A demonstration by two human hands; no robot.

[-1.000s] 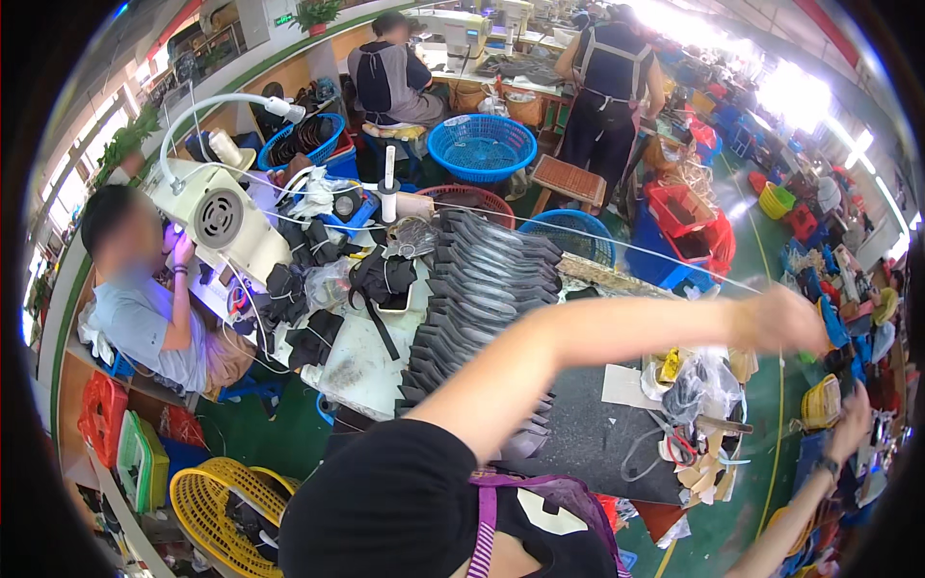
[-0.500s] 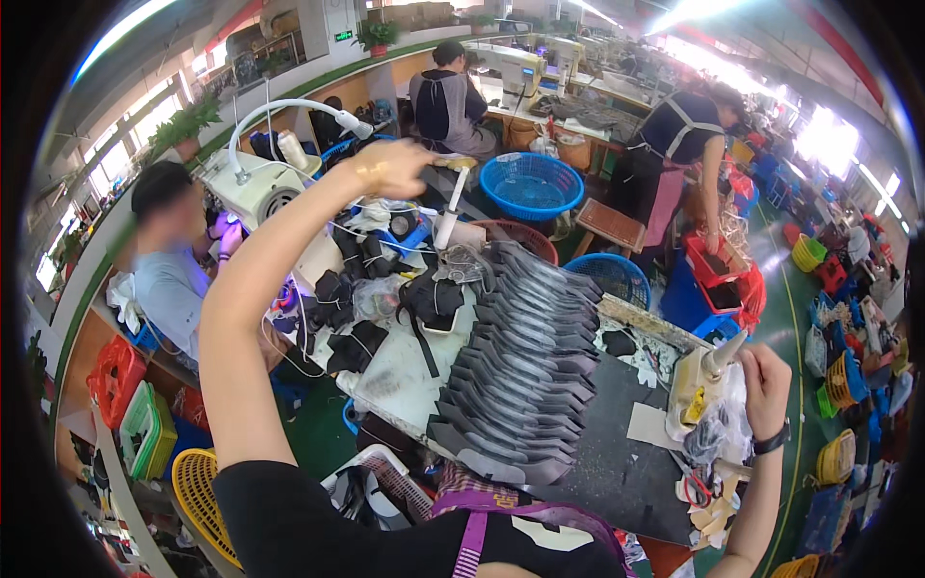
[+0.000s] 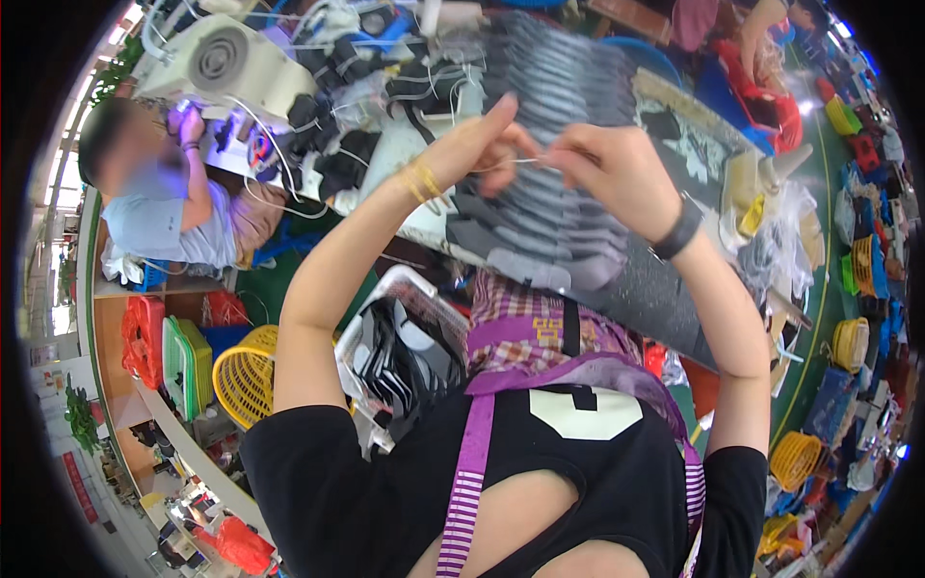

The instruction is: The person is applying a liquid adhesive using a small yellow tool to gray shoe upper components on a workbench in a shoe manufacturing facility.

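Observation:
Both hands are together over a long overlapping row of dark grey curved pieces, which look like cut shoe parts, on the work table. A thin pale string stretches between my fingers. My left hand, with a yellow band at the wrist, is closed on the string, its thumb raised. Thumb and fingers of my right hand pinch the string's other side. A dark band sits on the right wrist. Part of the row is blurred.
A white basket of black and grey pieces stands left of my apron. Right on the table are a cream cone-topped device and clear plastic. A person in light blue sits at the left by a machine. A red bin stands far right.
My left hand has come down from the lamp area and my right hand has left the cone-topped device. Both now meet over the grey row with string between them. The view has tilted downward.

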